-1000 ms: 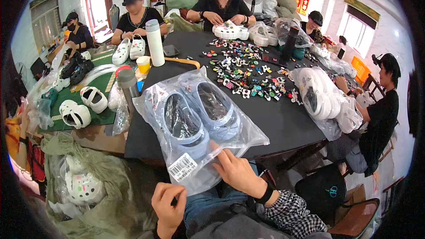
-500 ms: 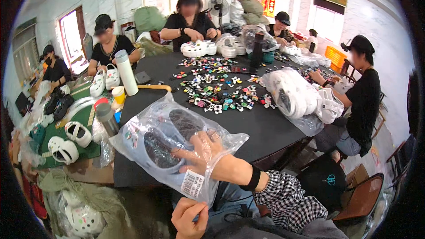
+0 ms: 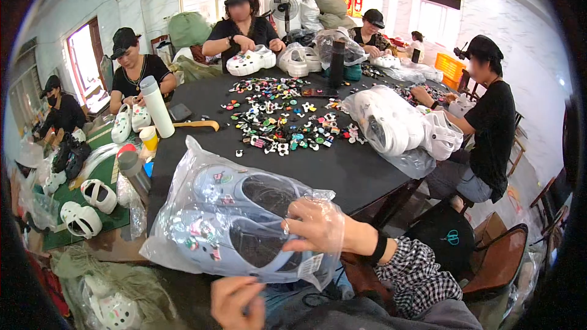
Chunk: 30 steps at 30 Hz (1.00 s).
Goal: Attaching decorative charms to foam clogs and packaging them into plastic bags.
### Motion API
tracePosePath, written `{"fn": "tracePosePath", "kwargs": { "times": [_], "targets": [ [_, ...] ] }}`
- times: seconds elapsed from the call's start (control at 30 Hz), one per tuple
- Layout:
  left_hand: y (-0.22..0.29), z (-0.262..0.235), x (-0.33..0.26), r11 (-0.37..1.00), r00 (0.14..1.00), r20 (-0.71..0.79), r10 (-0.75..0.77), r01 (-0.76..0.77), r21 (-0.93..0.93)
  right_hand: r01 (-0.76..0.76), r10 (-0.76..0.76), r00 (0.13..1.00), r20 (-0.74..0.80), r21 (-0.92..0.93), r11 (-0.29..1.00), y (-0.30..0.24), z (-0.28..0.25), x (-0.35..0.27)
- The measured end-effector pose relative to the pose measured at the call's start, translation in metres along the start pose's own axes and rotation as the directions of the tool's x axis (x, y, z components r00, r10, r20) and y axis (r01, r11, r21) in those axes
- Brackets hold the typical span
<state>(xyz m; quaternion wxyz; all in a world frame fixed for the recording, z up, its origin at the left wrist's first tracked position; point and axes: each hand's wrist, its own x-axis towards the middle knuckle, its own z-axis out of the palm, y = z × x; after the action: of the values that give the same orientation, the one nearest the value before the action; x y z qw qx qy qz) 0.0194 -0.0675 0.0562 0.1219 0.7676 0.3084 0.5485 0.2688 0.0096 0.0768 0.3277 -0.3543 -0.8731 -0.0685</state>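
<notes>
A pair of light blue clogs (image 3: 211,232) with small charms on the toes lies inside a clear plastic bag (image 3: 177,211) at the near table edge. My right hand (image 3: 315,223) reaches into the bag's mouth, its fingers bent round the clogs' heel side; the plastic partly covers them. A white label sits on the bag below that hand. Just under the bag's near edge is my left hand (image 3: 238,302), smeared by motion, with its fingers curled. Whether it touches the plastic I cannot make out.
Colourful shoe charms (image 3: 281,122) are heaped across the black table (image 3: 342,177). Bagged white clogs (image 3: 391,125) lie at the right. A white bottle (image 3: 158,107) and a grey thermos (image 3: 132,171) stand left. Several co-workers sit around, handling white clogs. A chair (image 3: 501,260) is at my right.
The bag has swung so the clogs' toes point left, and it sits lower. My right hand has shifted right to the heels. My left hand has moved left and down along the bag's edge.
</notes>
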Motion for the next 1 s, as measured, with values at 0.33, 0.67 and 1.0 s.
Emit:
{"fn": "tracePosePath", "kwargs": {
  "times": [0.33,0.67,1.0],
  "targets": [
    [-0.108,-0.060,-0.015,0.846,0.850,-0.093,-0.518,0.525,0.093,0.199,-0.156,0.943,0.295,-0.121,0.972,-0.006,-0.038,-0.028],
    [-0.125,-0.049,0.011,0.828,0.835,0.101,-0.541,0.550,-0.111,0.353,-0.227,0.890,0.395,-0.282,0.892,0.014,-0.034,-0.044],
    [-0.115,-0.040,0.022,0.762,0.751,-0.190,-0.632,0.559,-0.327,0.392,-0.297,0.905,0.306,-0.324,0.861,0.036,-0.053,-0.057]
  ]
}}
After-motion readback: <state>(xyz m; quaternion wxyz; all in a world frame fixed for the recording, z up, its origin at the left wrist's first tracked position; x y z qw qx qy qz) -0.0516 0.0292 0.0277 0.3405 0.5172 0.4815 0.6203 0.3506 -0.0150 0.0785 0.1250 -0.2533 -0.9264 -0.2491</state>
